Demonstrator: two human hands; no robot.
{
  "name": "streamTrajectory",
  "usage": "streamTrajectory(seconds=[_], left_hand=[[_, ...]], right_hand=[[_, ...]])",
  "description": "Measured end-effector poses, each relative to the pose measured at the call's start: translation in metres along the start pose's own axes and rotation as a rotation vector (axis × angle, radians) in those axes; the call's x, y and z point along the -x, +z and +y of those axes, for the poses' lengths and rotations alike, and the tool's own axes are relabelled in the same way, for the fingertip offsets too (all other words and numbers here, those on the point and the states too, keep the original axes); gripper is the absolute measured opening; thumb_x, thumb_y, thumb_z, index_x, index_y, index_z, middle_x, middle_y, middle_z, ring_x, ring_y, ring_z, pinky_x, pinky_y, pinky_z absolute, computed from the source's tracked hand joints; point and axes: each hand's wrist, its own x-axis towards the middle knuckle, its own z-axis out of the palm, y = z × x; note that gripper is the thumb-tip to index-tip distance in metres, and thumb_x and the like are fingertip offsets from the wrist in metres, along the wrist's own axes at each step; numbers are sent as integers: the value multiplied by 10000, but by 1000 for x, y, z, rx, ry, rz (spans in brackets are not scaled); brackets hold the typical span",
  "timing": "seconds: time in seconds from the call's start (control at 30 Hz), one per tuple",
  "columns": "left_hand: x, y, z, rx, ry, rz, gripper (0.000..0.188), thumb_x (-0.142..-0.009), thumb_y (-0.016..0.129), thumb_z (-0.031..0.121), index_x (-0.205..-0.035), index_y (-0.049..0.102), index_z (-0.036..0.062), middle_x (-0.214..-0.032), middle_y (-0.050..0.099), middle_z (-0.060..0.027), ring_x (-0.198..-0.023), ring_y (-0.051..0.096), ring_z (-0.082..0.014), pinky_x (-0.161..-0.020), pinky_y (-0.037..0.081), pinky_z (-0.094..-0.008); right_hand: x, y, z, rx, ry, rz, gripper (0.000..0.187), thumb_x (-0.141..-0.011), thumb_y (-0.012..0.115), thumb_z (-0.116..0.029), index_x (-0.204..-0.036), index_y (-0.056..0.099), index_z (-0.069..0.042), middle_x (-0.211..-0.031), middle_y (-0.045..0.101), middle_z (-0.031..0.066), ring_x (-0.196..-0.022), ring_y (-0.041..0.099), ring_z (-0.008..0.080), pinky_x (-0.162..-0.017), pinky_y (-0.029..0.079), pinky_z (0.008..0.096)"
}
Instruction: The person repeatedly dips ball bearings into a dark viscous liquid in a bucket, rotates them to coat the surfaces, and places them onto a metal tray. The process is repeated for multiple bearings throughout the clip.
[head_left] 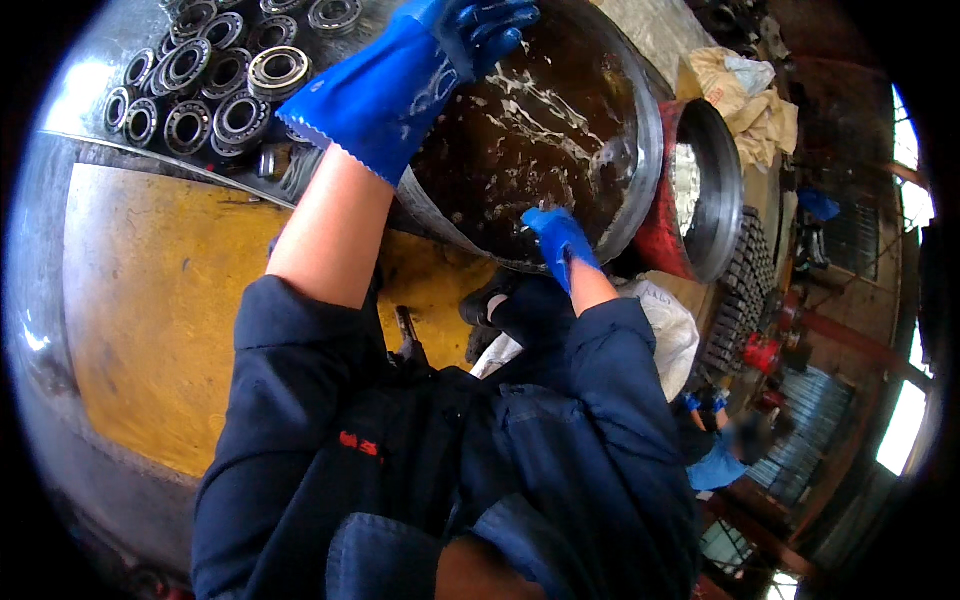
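"Where are your hands?"

"Both are at the tub [648,165]; it stands in front of me, wide and round, with dark brown liquid [520,160] in it and pale, shiny streaks across the surface; my left hand [468,38], in a blue glove, reaches over its far left part, fingers bent and pointing right; my right hand [560,240], gloved in blue too, is just inside the near rim."

"Gripping anything?"

"On the left I cannot tell, since the fingers run up to the edge of view; the right has its fingers drawn together at the tips, yet whether something small sits between them I cannot tell either."

"And around you?"

"To my left a heap of bearings [188,65] lies on the grey table [85,90], mostly dark, one paler bearing [279,70] at the heap's right side; to the right of the tub is a red drum [672,215], open-ended; a tan sack [750,120] is beyond it, a white sack [672,325] near my right forearm; farther right, well apart, there is a co-worker [716,466], also in blue gloves."
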Motion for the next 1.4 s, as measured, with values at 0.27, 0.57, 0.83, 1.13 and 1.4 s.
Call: streamTrajectory(seconds=[0.27, 0.57, 0.83, 1.13, 1.4], left_hand=[[4, -12, 2, 23, 7, 5, 416, -1104, 393, 254, -1464, 534, 99, -1467, 612, -95, -1344, 584, -268, -1060, 475, -370], [-7, 14, -7, -4, -90, 156, 395, -1097, 429, 269, -1434, 565, 116, -1452, 621, -101, -1324, 599, -266, -1022, 505, -368], [8, -10, 7, 14, -17, 70, 405, -1097, 425, 283, -1440, 557, 113, -1453, 619, -99, -1325, 597, -269, -1035, 502, -376], [8, 0, 2, -26, -5, 95, 414, -1105, 400, 279, -1447, 544, 96, -1473, 600, -110, -1353, 575, -283, -1075, 481, -389], [-2, -1, 1, -1, -33, 4, 410, -1102, 422, 288, -1443, 551, 100, -1463, 607, -121, -1326, 597, -287, -1052, 500, -370]], right_hand=[[19, 0, -66, 1244, -512, -85, 250, -787, 787, -164, -1035, 766, -165, -1110, 754, 158, -1056, 721, 373, -867, 581, 519], [-50, 20, 36, 696, -133, 1, 323, -845, 676, -253, -1132, 762, -132, -1174, 729, 210, -1088, 707, 391, -907, 569, 505], [17, 0, -52, 922, -344, -19, 248, -840, 675, -237, -1034, 759, -106, -1065, 735, 231, -1017, 711, 427, -838, 573, 508], [4, 12, -54, 1136, -373, -41, 210, -848, 660, -191, -987, 775, -83, -1009, 759, 187, -1004, 728, 388, -825, 582, 511], [-16, 1, -6, 153, 110, -2, 375, -771, 782, -288, -1085, 733, -87, -1120, 740, 193, -1093, 686, 393, -923, 545, 469]])
